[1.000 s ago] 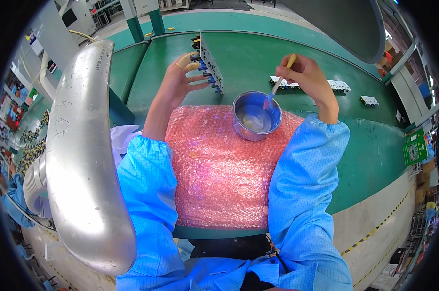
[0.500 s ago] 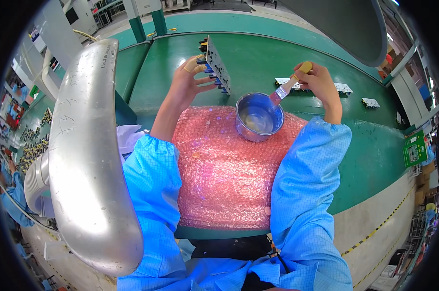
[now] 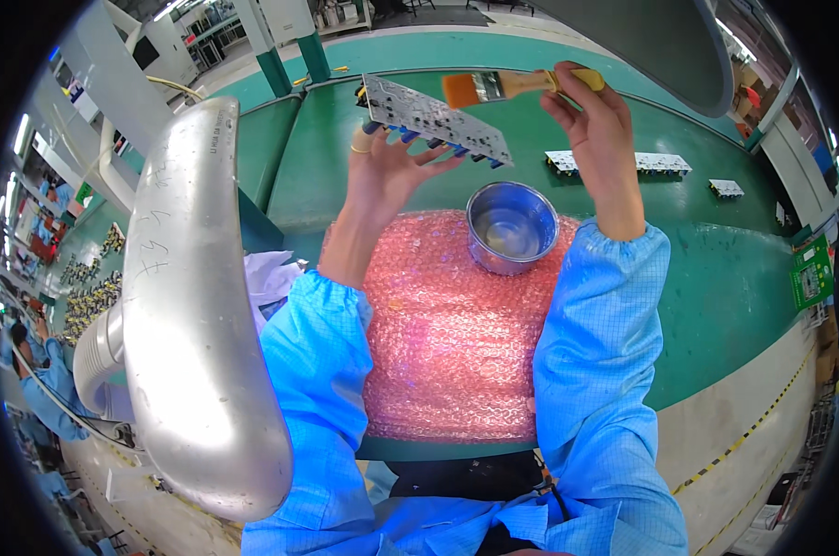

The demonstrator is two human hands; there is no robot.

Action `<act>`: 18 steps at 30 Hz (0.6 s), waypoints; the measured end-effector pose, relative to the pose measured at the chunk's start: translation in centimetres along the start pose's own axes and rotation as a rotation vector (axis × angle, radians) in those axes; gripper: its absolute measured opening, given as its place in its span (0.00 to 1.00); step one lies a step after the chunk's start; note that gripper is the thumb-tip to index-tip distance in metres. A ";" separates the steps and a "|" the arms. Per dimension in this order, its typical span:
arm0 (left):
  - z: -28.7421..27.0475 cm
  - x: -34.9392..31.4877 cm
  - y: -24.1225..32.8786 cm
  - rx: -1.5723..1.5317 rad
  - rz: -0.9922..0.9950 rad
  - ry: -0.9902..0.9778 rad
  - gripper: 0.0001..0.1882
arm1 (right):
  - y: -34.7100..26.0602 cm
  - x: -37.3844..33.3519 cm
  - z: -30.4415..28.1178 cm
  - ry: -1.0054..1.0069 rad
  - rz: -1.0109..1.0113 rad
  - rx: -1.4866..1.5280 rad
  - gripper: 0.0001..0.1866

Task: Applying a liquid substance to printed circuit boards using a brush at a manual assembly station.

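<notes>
My left hand (image 3: 387, 171) grips a circuit board (image 3: 428, 116) from below and holds it up in the air, tilted. Its pale, dotted face shows, while blue and black parts stick out underneath. In my right hand (image 3: 597, 130) is a paintbrush (image 3: 512, 85), pinched by its yellow and wooden handle. The brush's orange bristles point left, close over the board's upper edge; whether they touch it I cannot tell. Below the hands a metal pot (image 3: 510, 227) with some cloudy liquid stands on pink bubble wrap (image 3: 447, 324).
A large silver fume duct (image 3: 197, 315) rises close at the left. More circuit boards (image 3: 660, 164) lie on the green table (image 3: 706, 296) at the right, with a small board (image 3: 725, 188) beyond. A dark grey panel (image 3: 656, 42) hangs at the upper right. White crumpled plastic (image 3: 269, 278) lies beside my left sleeve.
The brush has risen from the pot and swung left to the board, now pointing sideways. My left hand has turned the board from near upright to a flatter tilt, showing its pale face.
</notes>
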State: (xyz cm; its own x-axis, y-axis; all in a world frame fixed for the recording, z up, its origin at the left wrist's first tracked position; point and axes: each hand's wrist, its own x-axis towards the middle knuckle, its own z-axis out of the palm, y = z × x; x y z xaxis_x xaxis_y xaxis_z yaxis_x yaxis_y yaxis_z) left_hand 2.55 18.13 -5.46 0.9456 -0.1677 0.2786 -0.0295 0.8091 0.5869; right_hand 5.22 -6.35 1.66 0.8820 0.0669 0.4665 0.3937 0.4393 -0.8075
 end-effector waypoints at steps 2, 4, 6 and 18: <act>0.8 0.0 -0.5 0.005 0.003 -0.023 0.36 | 0.2 -0.5 1.6 -0.022 -0.007 0.115 0.13; 1.4 -0.2 -0.9 0.019 0.016 -0.068 0.36 | 0.3 -1.0 2.6 -0.047 0.017 0.122 0.13; 1.8 -0.4 -1.0 0.022 0.019 -0.083 0.36 | 0.6 -1.3 3.2 -0.076 0.042 0.125 0.13; 1.5 -0.6 -1.0 0.074 0.045 -0.132 0.39 | 1.6 -1.4 3.8 -0.140 0.112 0.002 0.11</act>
State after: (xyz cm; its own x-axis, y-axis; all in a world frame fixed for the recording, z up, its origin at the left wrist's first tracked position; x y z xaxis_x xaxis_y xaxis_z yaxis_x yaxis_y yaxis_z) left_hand 1.55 16.60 -5.10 0.8923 -0.2085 0.4004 -0.0995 0.7743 0.6249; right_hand 3.63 -2.30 1.13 0.8757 0.2391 0.4194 0.2944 0.4240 -0.8565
